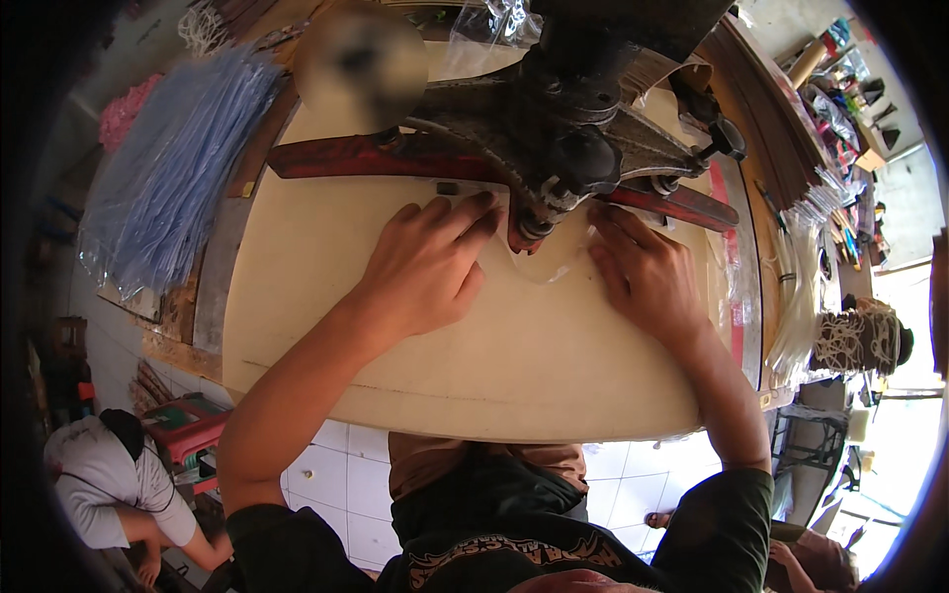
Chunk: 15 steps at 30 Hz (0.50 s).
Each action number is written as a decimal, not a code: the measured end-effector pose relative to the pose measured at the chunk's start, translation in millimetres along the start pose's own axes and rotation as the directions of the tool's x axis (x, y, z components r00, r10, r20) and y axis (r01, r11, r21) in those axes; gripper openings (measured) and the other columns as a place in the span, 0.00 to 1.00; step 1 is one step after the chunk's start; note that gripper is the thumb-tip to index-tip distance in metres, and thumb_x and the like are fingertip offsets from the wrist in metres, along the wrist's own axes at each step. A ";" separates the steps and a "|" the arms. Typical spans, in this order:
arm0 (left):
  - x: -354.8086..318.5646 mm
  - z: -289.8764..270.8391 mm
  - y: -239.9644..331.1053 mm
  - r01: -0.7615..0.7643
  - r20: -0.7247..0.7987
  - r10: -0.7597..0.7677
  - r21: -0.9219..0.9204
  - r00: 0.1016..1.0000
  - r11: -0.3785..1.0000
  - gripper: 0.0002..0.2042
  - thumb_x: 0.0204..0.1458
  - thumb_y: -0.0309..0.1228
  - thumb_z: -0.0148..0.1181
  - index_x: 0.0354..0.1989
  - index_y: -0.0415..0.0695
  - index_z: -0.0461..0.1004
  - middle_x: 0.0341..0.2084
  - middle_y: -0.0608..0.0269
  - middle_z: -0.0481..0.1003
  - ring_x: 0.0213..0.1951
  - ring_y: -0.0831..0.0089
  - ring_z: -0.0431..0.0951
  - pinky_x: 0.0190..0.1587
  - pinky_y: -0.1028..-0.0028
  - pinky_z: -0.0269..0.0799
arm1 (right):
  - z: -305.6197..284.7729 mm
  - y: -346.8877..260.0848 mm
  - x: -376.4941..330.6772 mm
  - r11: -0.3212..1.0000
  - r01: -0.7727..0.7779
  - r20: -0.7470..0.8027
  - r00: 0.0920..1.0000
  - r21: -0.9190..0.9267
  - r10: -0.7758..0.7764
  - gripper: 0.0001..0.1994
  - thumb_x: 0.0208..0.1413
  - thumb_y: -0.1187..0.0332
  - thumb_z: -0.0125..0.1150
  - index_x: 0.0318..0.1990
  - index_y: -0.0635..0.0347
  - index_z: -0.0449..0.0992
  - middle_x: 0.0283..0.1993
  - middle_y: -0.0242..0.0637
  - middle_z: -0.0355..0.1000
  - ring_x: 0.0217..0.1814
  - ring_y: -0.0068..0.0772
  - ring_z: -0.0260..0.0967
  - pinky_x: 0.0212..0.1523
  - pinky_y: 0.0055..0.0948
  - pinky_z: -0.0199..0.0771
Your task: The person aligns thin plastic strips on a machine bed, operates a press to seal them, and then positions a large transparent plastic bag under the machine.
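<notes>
A clear plastic piece (550, 265) lies on the cream board (474, 366), partly under the dark metal head (568, 148) of a press. Fingertips of my left hand (430, 259) rest at its left side, just below the red bar (395, 158), the thumb spread away. On the other side, my right hand (647, 269) has its fingers stretched toward the plastic, with fingertips touching its edge area. Both hands lie open, palms down. The metal head hides part of the plastic and the bar's middle.
A stack of bluish clear plastic sheets (183, 168) sits at the left. Bundled clear strips (796, 287) hang along the right edge. A blurred round part (362, 69) juts in at upper left. Another person (124, 484) crouches at lower left, beside a red container (188, 425).
</notes>
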<state>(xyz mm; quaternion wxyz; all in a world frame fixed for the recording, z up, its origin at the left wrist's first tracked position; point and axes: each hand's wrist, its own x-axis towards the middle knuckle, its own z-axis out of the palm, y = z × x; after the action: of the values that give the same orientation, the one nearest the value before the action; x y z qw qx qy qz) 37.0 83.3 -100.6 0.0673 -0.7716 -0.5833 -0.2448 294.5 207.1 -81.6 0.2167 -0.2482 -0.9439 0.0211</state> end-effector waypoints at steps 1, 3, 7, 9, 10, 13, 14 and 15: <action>0.4 0.0 0.2 -0.001 0.003 0.001 0.001 1.000 1.000 0.20 0.44 0.26 0.58 0.49 0.38 0.78 0.54 0.56 0.75 0.40 0.59 0.77 0.40 0.62 0.74 | 0.1 0.2 -0.2 1.000 -0.003 0.003 1.000 -0.002 0.003 0.15 0.59 0.67 0.62 0.52 0.59 0.79 0.54 0.37 0.76 0.36 0.44 0.80 0.34 0.40 0.82; 1.9 -0.4 1.3 0.003 0.006 -0.003 0.012 1.000 1.000 0.20 0.44 0.27 0.58 0.49 0.38 0.77 0.54 0.56 0.75 0.40 0.59 0.77 0.40 0.62 0.74 | -0.5 0.5 -0.4 1.000 0.000 -0.002 1.000 0.000 0.000 0.15 0.59 0.66 0.62 0.52 0.59 0.79 0.54 0.37 0.76 0.36 0.44 0.80 0.33 0.40 0.82; 1.2 0.1 0.3 0.007 0.017 -0.008 0.028 1.000 1.000 0.21 0.45 0.28 0.58 0.50 0.38 0.77 0.53 0.56 0.75 0.40 0.58 0.78 0.40 0.62 0.75 | -4.8 -4.5 1.3 0.997 -0.074 0.072 0.995 0.026 0.072 0.17 0.59 0.69 0.61 0.55 0.59 0.78 0.54 0.42 0.77 0.39 0.51 0.80 0.39 0.41 0.82; 1.8 -0.7 1.3 0.009 0.012 -0.009 0.001 1.000 1.000 0.21 0.44 0.26 0.57 0.50 0.36 0.76 0.52 0.52 0.75 0.38 0.56 0.77 0.41 0.59 0.75 | -3.4 -4.0 1.2 0.998 -0.058 0.053 0.997 0.038 0.056 0.16 0.59 0.69 0.62 0.55 0.59 0.78 0.54 0.42 0.77 0.38 0.51 0.80 0.39 0.41 0.82; 2.2 -1.1 1.7 0.010 0.009 -0.010 -0.012 1.000 1.000 0.21 0.44 0.25 0.56 0.50 0.35 0.76 0.51 0.50 0.76 0.37 0.55 0.77 0.42 0.58 0.75 | -2.8 -3.7 1.5 0.998 -0.050 0.044 0.998 0.044 0.048 0.16 0.59 0.69 0.62 0.55 0.59 0.78 0.54 0.42 0.77 0.38 0.50 0.80 0.38 0.41 0.82; 3.5 -0.6 2.5 0.011 0.004 -0.010 -0.016 1.000 1.000 0.22 0.44 0.25 0.56 0.51 0.34 0.75 0.52 0.49 0.75 0.37 0.55 0.77 0.41 0.59 0.75 | -5.8 -3.9 1.2 0.997 -0.060 0.056 0.997 0.044 0.057 0.16 0.58 0.69 0.62 0.54 0.60 0.78 0.54 0.42 0.77 0.38 0.50 0.80 0.38 0.41 0.82; 3.7 -0.8 2.9 0.014 0.004 -0.014 -0.014 1.000 1.000 0.22 0.44 0.25 0.56 0.51 0.34 0.75 0.52 0.49 0.75 0.37 0.55 0.77 0.41 0.59 0.75 | -5.3 -4.1 1.3 0.998 -0.051 0.049 0.998 0.040 0.049 0.16 0.58 0.70 0.62 0.54 0.60 0.78 0.53 0.42 0.77 0.38 0.50 0.80 0.38 0.41 0.82; 4.3 -1.4 3.4 0.018 0.004 -0.018 -0.012 1.000 1.000 0.22 0.44 0.25 0.56 0.51 0.34 0.75 0.52 0.49 0.75 0.37 0.54 0.77 0.41 0.59 0.76 | -4.9 -4.2 1.5 0.999 -0.042 0.041 0.998 0.035 0.040 0.16 0.58 0.70 0.62 0.54 0.60 0.78 0.53 0.42 0.77 0.38 0.50 0.80 0.38 0.41 0.82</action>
<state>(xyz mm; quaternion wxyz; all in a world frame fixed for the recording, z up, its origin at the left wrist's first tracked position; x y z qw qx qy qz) 40.7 85.5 -96.8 0.0592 -0.7672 -0.5888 -0.2474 293.5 203.9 -76.0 0.2015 -0.2631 -0.9423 0.0475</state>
